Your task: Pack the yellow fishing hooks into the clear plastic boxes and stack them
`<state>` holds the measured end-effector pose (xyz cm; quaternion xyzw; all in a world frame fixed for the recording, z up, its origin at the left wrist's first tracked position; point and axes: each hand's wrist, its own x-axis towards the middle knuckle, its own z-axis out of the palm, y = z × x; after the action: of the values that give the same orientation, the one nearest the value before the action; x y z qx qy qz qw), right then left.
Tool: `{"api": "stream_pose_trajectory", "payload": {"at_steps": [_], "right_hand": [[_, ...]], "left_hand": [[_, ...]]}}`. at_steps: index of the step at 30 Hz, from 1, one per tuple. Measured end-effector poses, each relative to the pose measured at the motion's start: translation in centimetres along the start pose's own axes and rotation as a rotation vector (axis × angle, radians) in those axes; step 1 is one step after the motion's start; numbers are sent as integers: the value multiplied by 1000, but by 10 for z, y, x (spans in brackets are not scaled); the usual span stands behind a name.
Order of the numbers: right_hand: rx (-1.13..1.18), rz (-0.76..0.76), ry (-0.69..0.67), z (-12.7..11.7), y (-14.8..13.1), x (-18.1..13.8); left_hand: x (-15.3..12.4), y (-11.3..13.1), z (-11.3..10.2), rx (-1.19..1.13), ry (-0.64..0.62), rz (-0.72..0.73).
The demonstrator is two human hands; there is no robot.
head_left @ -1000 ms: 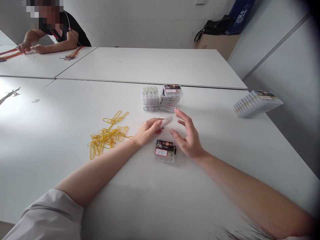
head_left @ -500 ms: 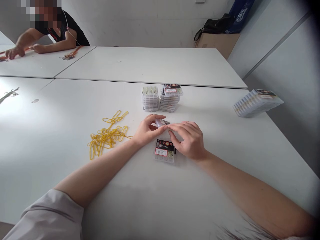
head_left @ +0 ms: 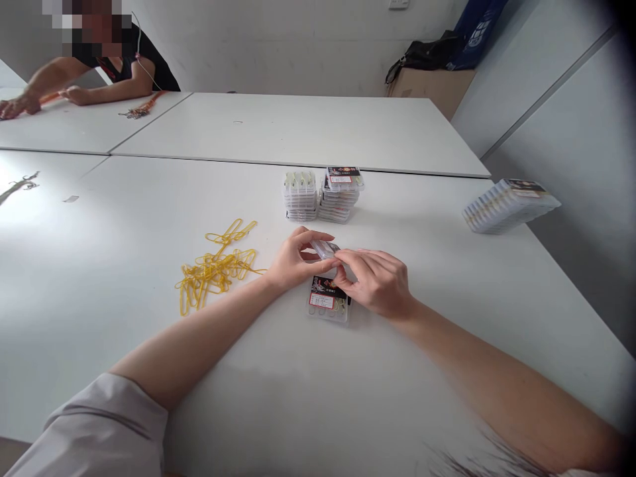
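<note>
Over the middle of the table, my left hand (head_left: 299,260) grips a small clear plastic case (head_left: 325,249) between thumb and fingers, tilted. My right hand (head_left: 376,281) pinches the near right edge of that case; its fingertips partly cover it. Just below lies another clear plastic case (head_left: 328,309) with a black label, a white-and-red sticker and small curved, hook-like pieces inside. Part of it is hidden by my right hand. Beyond my hands stand two stacks of similar cases, a left stack (head_left: 300,197) and a right stack (head_left: 340,195).
Yellow elastic-looking loops (head_left: 213,271) lie in a tangle left of my left forearm. A leaning row of cases (head_left: 511,207) sits at the table's right edge. Across the table a person (head_left: 119,73) handles orange cords. A cardboard box (head_left: 432,86) with bags stands behind.
My right fingers have curled in slightly at the case's edge, and the case has shifted a little right and down. The other person's reaching hand has moved left.
</note>
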<state>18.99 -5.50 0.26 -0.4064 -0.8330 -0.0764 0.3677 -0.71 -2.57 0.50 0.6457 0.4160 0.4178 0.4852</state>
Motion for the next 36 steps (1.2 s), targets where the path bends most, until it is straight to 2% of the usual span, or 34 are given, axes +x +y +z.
{"api": "stream_pose_trajectory", "payload": {"at_steps": [3,7,11,16,21,30,33,36], "right_hand": [[-32,-31,13,1,1,0],[-84,-99,111,2,3,-1],[6,-62,118,1,3,0],[358,105,158,2,4,3],[652,384,27,6,6,2],[1140,585,-197,9,15,0],[1174,607,-219,8,16,3],[1151,624,-218,7,16,6]], "left_hand": [[-1,3,0,-13,-14,-21],[-1,5,0,-4,-30,-26],[-1,6,-1,-26,-50,-20],[-1,9,-3,-135,-75,7],[-2,9,-5,-340,-67,-73],[12,-3,-7,-578,221,-229],[15,1,-9,-607,300,-319],[17,4,-10,-651,318,-366]]}}
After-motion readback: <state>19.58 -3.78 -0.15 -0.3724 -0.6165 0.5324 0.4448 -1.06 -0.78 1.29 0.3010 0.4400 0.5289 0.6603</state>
